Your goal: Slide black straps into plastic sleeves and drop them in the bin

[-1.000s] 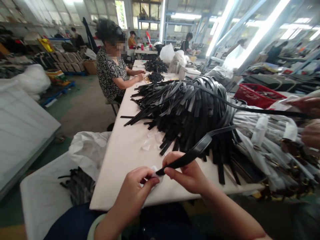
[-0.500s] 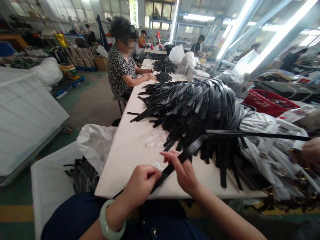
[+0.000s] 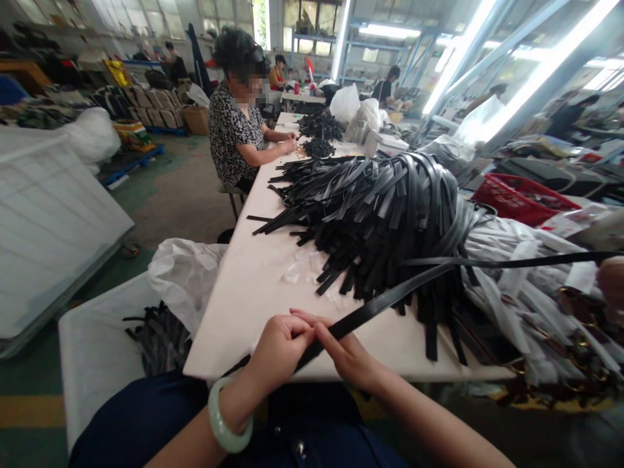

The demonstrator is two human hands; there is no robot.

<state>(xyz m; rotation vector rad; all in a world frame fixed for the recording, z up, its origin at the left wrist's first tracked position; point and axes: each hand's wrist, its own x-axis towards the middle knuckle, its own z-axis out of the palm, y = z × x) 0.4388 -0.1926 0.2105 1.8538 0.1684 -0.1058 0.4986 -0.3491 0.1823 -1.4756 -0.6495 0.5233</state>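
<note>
A long black strap [image 3: 385, 304] runs slantwise through both my hands above the table edge. My left hand [image 3: 277, 351], a pale green bangle at its wrist, is closed on the strap with the thumb on top. Right beside it, my right hand [image 3: 348, 354] pinches the same strap, its thumb close to the left thumb and its fingers partly hidden underneath. The strap's upper part reaches over a big heap of black straps [image 3: 390, 201]. Its lower end passes behind my left wrist.
The pale table [image 3: 234, 312] extends away from me. A co-worker [image 3: 234, 136] sits at its left side by small black pieces [image 3: 319, 149]. At the right edge is another person's hand [image 3: 611, 279] near a strap. A white bin [image 3: 92, 344] with straps stands at left. A red basket [image 3: 521, 198] lies beyond.
My right hand has moved left and down along the strap, up against my left hand. The strap is straighter now. My left hand has barely shifted.
</note>
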